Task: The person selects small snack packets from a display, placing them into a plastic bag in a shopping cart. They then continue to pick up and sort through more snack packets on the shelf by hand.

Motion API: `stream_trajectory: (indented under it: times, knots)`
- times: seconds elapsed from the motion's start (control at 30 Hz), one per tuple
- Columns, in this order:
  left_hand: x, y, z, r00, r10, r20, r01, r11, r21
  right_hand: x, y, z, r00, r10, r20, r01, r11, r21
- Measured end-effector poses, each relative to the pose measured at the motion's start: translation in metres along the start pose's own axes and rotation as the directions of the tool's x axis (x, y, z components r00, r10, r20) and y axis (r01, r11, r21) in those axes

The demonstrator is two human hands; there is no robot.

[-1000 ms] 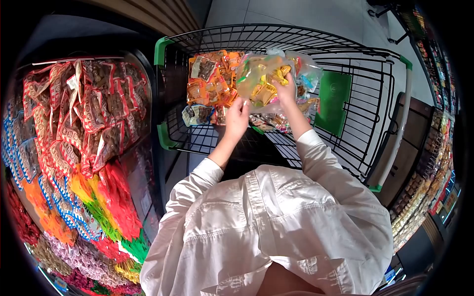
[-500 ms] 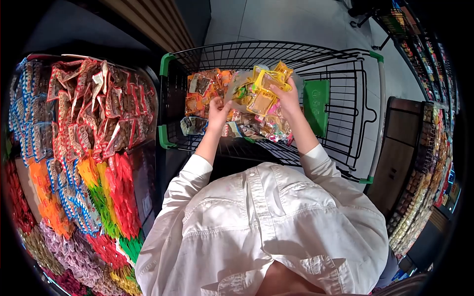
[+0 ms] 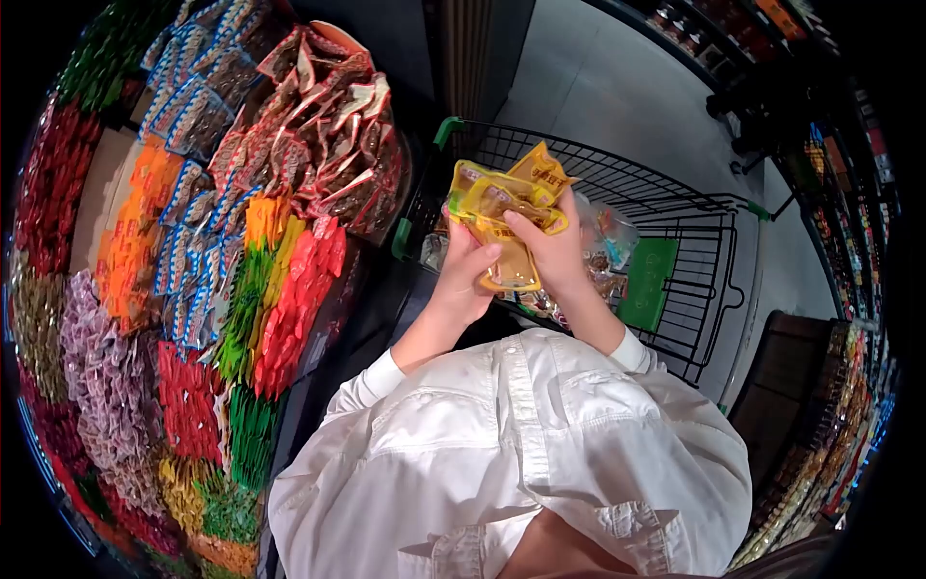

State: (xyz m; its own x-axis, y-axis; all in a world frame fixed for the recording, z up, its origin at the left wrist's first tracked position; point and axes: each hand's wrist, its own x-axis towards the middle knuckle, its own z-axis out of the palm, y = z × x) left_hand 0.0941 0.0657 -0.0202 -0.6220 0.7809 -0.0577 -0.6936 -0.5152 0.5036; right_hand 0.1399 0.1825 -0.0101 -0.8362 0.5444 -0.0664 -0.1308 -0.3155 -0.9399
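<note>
Gripping yellow snack packets (image 3: 511, 217): A person held several in an overlapping fan above the near side of a shopping cart, printed faces upward; their exact number could not be told.

Left hand (image 3: 468, 277): It was closed on the bunch's left side, its thumb resting against the lowest packet, which pointed toward the person's chest.

Right hand (image 3: 557, 249): It was clasped on the right side of the same bunch, thumb pressed across the faces, most fingers out of sight behind.

Packets at this step: The work in hand appeared to be gathering and arranging the bunch, with both hands sharing the load.

Grip for the next move: It seemed to call for a firm pinch by one hand whenever the other let go, since the slick wrappers overlapped loosely and could have slid apart.

Shopping cart (image 3: 627, 188): Its black wire basket stood just beyond the hands, with clear-wrapped goods (image 3: 617, 238) inside beside a green panel (image 3: 650, 285).

White shirt (image 3: 526, 434): The person's front and sleeves filled the foreground.

Snack display at left: Red-and-white packets (image 3: 323, 125) were heaped above blue-and-white packets (image 3: 198, 241), orange packets (image 3: 143, 232) and bright red packets (image 3: 297, 304).

Aisle: Pale floor (image 3: 579, 77) lay behind the cart.
</note>
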Motion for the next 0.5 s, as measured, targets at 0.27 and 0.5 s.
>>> stream_trajectory:
  times: [0.27,0.5]
  knots:
    - [-0.061,0.040,-0.004,0.851,0.396,-0.344,-0.455,0.884,-0.107,-0.006,0.026,0.074,0.811,-0.162,0.562,0.281,0.951,-0.131]
    - [-0.137,0.052,-0.014,0.585,0.624,-0.518,-0.711,0.702,0.042,-0.051,0.057,0.139,0.679,0.062,0.732,-0.033,0.998,-0.053]
